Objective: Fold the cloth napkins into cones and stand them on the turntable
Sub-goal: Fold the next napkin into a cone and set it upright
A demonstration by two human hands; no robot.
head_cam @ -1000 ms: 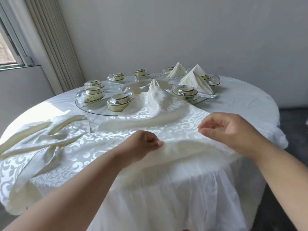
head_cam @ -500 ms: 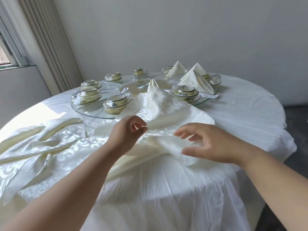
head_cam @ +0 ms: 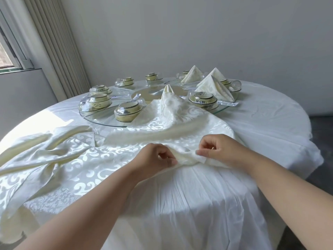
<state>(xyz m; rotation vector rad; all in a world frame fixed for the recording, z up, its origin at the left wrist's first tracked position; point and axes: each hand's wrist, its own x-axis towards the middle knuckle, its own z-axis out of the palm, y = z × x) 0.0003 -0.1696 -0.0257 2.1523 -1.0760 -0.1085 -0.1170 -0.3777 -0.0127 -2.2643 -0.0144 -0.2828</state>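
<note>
Centre frame, near tabletop [head_cam: 270,123] edge: left hand [head_cam: 155,159] and right hand [head_cam: 219,150] each pinch the napkin's [head_cam: 162,130] near hem, fingers curled. Its far end drapes onto the turntable [head_cam: 100,120]. Three cones [head_cam: 214,87] stand upper right among bowls [head_cam: 128,113].

The napkin [head_cam: 180,127] is cream cloth with a glossy woven scroll pattern. The tablecloth [head_cam: 261,127] is matt, crinkled white fabric. The turntable [head_cam: 100,121] is clear, smooth glass carrying glazed bowls [head_cam: 128,112].
</note>
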